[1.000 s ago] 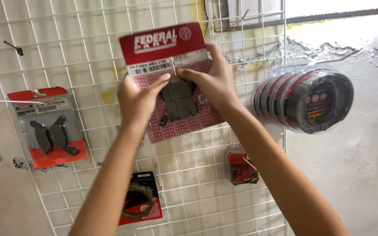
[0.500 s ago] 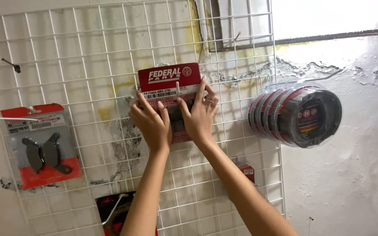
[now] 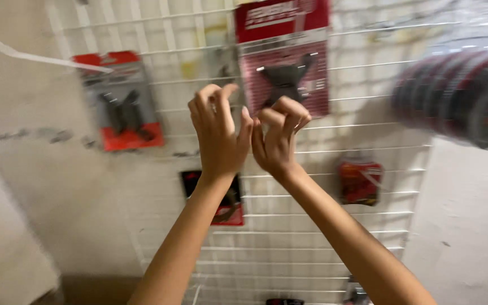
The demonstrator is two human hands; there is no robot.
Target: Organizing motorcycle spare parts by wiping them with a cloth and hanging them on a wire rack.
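Just above both hands, red pkg (image 3: 282, 56) hangs; left hand (image 3: 218, 133) & right hand (image 3: 276, 135) empty, fingers curled

Your view motion-blurred throughout, stacked discs (image 3: 458, 96) right of your right hand (image 3: 278, 133) smeared and edge-cut, red card pack (image 3: 283, 59) above cropped, print unreadable

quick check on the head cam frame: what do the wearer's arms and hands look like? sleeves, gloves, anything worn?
Both arms are bare from the bottom of the frame up to the wrists, no sleeves in view. The left hand and right hand have no gloves. No watch, band or ring shows, though motion blur softens the frame, so small items could be missed. Slim forearms.
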